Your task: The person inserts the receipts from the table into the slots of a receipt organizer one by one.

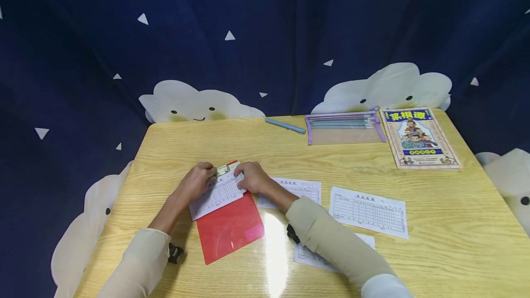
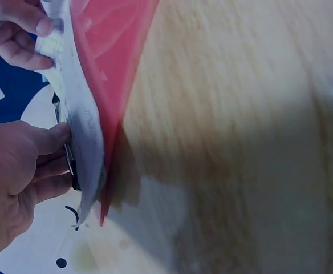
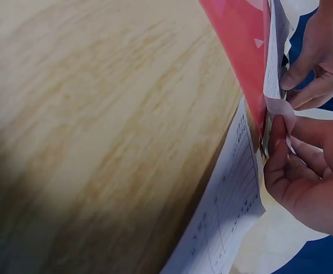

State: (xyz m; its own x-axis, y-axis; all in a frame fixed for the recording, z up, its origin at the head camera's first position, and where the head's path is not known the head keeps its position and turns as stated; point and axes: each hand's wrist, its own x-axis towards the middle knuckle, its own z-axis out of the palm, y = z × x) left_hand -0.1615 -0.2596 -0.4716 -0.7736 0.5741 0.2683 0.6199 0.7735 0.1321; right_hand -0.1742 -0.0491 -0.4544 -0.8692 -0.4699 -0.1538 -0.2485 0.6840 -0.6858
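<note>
A red clipboard (image 1: 229,231) lies tilted on the wooden table in the head view, its metal clip (image 1: 222,170) at the far end. Over its upper half is a white printed form (image 1: 217,197). My left hand (image 1: 198,179) pinches the clip between thumb and fingers, clearer in the left wrist view, where the clip (image 2: 70,157) shows dark and edge-on. My right hand (image 1: 253,177) pinches the form's right corner beside the clip. In the right wrist view the paper (image 3: 281,111) curls up between thumb and fingers of that hand.
Several more printed forms lie to the right, one form (image 1: 368,210) fully visible and another form (image 1: 310,256) partly under my right sleeve. Along the back are a blue pen (image 1: 285,126), a purple-edged zip pouch (image 1: 345,136) with pencil-like sticks, and a book (image 1: 420,139).
</note>
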